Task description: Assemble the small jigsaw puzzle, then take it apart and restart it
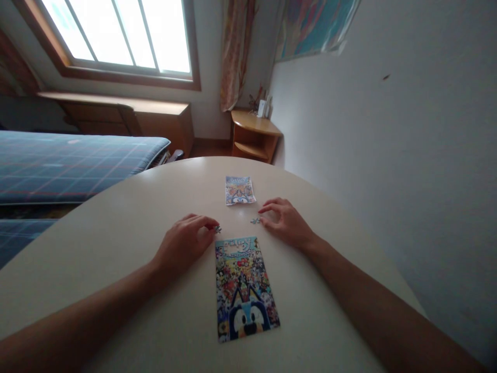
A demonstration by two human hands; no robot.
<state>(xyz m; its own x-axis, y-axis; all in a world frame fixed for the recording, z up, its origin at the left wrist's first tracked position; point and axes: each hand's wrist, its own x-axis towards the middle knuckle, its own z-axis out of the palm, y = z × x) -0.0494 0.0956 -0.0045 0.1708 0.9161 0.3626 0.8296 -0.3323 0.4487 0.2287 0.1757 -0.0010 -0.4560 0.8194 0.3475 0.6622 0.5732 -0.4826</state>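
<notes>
On the pale round table lies a flat colourful puzzle picture (247,285) of a blue cartoon dog among many small figures. Just past its upper left corner, my left hand (189,237) pinches a small jigsaw piece (218,229) between thumb and finger. My right hand (286,221) rests beyond the upper right corner, thumb and index finger apart. Small jigsaw pieces (255,221) lie at its thumb tip; whether the thumb touches them I cannot tell. Farther back is a smaller creased sheet or packet (239,190) with a similar dog print.
The round table (155,321) has its far edge near a wooden corner shelf (254,123). At the left stands a bed with a blue checked mattress (77,166). A white wall (373,155) runs along the right side.
</notes>
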